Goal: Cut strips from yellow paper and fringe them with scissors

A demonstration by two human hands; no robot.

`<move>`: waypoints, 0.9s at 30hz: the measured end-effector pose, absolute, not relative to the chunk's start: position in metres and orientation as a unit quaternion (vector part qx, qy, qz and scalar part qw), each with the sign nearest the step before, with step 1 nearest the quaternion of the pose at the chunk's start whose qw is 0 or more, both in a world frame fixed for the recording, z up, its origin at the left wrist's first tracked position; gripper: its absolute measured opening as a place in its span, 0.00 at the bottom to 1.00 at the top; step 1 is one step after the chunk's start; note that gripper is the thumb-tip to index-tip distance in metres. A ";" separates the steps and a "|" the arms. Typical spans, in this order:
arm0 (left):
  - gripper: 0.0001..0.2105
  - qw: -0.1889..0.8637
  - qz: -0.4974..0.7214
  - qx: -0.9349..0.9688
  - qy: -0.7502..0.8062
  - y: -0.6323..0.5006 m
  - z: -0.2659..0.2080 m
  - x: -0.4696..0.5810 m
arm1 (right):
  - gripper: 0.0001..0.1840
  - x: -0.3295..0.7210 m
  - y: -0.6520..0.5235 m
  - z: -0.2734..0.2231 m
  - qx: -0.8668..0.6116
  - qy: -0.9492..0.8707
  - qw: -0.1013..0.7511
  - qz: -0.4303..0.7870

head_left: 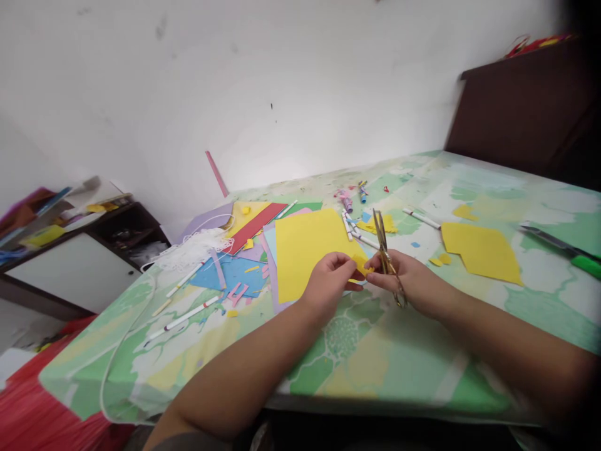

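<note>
Between my two hands is a small piece of yellow paper (360, 264). My left hand (332, 275) pinches its left side, with the fingers closed. My right hand (399, 275) has its thumb and fingertips at the paper's right side. A pair of gold scissors (382, 244) hangs in that same right hand, blades pointing up and away from me. Just beyond my left hand lies a large yellow sheet (305, 247) on top of other coloured sheets. Right of my hands rests a cut yellow sheet (483, 250) with a notched edge.
A patterned green cloth (404, 369) covers the table. On the left lie white string (195, 247), a red strip (256, 228), blue paper (230, 275) and white markers (192, 313). A green-handled knife (563, 247) lies at right. A dark cabinet (516, 113) stands behind.
</note>
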State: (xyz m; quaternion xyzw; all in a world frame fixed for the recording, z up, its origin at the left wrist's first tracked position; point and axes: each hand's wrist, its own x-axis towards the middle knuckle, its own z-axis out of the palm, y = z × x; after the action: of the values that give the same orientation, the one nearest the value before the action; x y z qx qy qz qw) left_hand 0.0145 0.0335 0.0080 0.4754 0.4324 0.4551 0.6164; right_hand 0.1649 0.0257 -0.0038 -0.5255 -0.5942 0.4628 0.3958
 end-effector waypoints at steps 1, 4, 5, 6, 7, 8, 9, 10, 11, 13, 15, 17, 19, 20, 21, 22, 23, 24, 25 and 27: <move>0.03 0.617 0.465 0.466 0.431 0.034 0.008 0.014 | 0.12 0.166 0.026 -0.004 -0.518 -0.581 0.398 0.485; 0.05 0.619 0.480 0.447 0.431 0.035 0.008 0.013 | 0.10 0.168 0.028 -0.007 -0.493 -0.544 0.409 0.542; 0.05 0.620 0.481 0.443 0.434 0.035 0.007 0.013 | 0.10 0.169 0.029 -0.008 -0.488 -0.534 0.412 0.554; 0.05 0.621 0.478 0.441 0.438 0.035 0.007 0.014 | 0.10 0.169 0.029 -0.009 -0.483 -0.526 0.416 0.563; 0.04 0.622 0.475 0.440 0.441 0.035 0.007 0.014 | 0.10 0.168 0.028 -0.009 -0.480 -0.520 0.420 0.568; 0.05 0.621 0.473 0.440 0.443 0.035 0.007 0.015 | 0.10 0.168 0.028 -0.008 -0.477 -0.516 0.424 0.572; 0.05 0.621 0.471 0.442 0.445 0.034 0.007 0.016 | 0.10 0.168 0.028 -0.008 -0.476 -0.513 0.426 0.573; 0.05 0.619 0.468 0.446 0.445 0.034 0.007 0.016 | 0.09 0.167 0.027 -0.008 -0.476 -0.512 0.427 0.574; 0.05 0.618 0.466 0.452 0.444 0.034 0.007 0.016 | 0.09 0.167 0.027 -0.008 -0.476 -0.512 0.426 0.574; 0.05 0.614 0.460 0.466 0.442 0.034 0.006 0.016 | 0.09 0.168 0.027 -0.008 -0.474 -0.517 0.429 0.570; 0.04 0.607 0.455 0.478 0.443 0.034 0.005 0.015 | 0.09 0.168 0.029 -0.010 -0.469 -0.522 0.438 0.562; 0.04 0.595 0.456 0.490 0.445 0.035 0.005 0.014 | 0.10 0.169 0.030 -0.011 -0.470 -0.523 0.447 0.553; 0.04 0.584 0.453 0.508 0.443 0.035 0.004 0.014 | 0.10 0.169 0.032 -0.012 -0.473 -0.523 0.447 0.550; 0.03 0.581 0.450 0.516 0.440 0.035 0.004 0.014 | 0.10 0.169 0.032 -0.013 -0.471 -0.525 0.446 0.552; 0.03 0.578 0.450 0.523 0.436 0.035 0.004 0.014 | 0.10 0.169 0.032 -0.013 -0.468 -0.528 0.443 0.554; 0.03 0.576 0.450 0.528 0.432 0.035 0.004 0.014 | 0.11 0.169 0.032 -0.013 -0.464 -0.530 0.441 0.557; 0.03 0.574 0.454 0.529 0.429 0.034 0.004 0.014 | 0.11 0.168 0.032 -0.012 -0.460 -0.532 0.440 0.558; 0.03 0.570 0.460 0.530 0.427 0.034 0.003 0.015 | 0.12 0.168 0.031 -0.012 -0.459 -0.534 0.439 0.558; 0.04 0.564 0.466 0.531 0.428 0.034 0.003 0.015 | 0.12 0.168 0.031 -0.011 -0.458 -0.537 0.439 0.556; 0.04 0.549 0.473 0.537 0.431 0.034 0.002 0.014 | 0.13 0.168 0.030 -0.011 -0.459 -0.546 0.437 0.548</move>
State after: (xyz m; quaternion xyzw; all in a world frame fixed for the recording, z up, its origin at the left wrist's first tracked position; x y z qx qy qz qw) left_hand 0.0143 0.0345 0.0025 0.5371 0.4312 0.4732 0.5492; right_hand 0.1680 0.0304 -0.0110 -0.4589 -0.5459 0.5478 0.4374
